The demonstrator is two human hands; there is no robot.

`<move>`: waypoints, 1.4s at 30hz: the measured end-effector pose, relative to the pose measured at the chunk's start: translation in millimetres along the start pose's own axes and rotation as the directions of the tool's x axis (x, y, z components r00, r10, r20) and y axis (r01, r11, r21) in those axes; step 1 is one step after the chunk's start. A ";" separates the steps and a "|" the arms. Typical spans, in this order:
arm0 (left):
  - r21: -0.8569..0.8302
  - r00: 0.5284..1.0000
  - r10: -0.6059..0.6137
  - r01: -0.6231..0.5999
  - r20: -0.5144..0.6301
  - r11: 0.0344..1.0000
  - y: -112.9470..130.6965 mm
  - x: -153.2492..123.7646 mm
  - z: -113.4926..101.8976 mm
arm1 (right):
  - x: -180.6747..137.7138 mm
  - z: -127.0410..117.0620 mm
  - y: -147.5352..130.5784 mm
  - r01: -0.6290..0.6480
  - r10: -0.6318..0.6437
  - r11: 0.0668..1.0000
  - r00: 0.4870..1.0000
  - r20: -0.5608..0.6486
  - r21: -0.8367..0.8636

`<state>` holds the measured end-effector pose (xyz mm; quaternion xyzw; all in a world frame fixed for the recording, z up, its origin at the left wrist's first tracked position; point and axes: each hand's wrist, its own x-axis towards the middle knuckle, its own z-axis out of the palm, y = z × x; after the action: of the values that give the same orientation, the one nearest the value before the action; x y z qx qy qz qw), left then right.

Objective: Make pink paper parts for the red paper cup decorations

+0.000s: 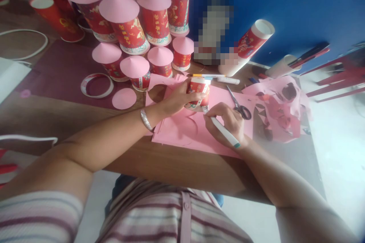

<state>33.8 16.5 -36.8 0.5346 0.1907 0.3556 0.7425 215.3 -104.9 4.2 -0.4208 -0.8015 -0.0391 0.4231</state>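
My left hand (pixel 180 97) is wrapped round a small red paper cup (pixel 203 83) with white bands, held over a stack of pink paper (pixel 176 133). In my right hand (pixel 226 121) is a white marker with a green end (pixel 228 133), gripped like a pen. Its tip is at the cup's lower white band, where coloured marks show; whether it touches I cannot tell. Black-handled scissors (pixel 242 109) lie on the pink paper just beyond my right hand. A pink paper disc (pixel 124 98) rests on the table left of the stack.
Several red cups with pink cone tops (pixel 156 15) stand at the back left. Pink paper scraps (pixel 281 110) cover the right side. Further back are a tall cup stack (pixel 251 41), a pen holder (pixel 282 66), loose markers (pixel 228 80) and a tape roll (pixel 97 85).
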 end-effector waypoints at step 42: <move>-0.002 0.999 -0.032 0.032 -0.002 0.999 0.1 -1.1 -0.6 | -4.3 -1.7 1.0 -0.074 0.076 0.996 0.996 -0.054 0.038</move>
<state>32.7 16.1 -37.0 0.5306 0.1996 0.3441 0.7485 218.3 -107.7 1.9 -0.4417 -0.7736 -0.0202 0.4538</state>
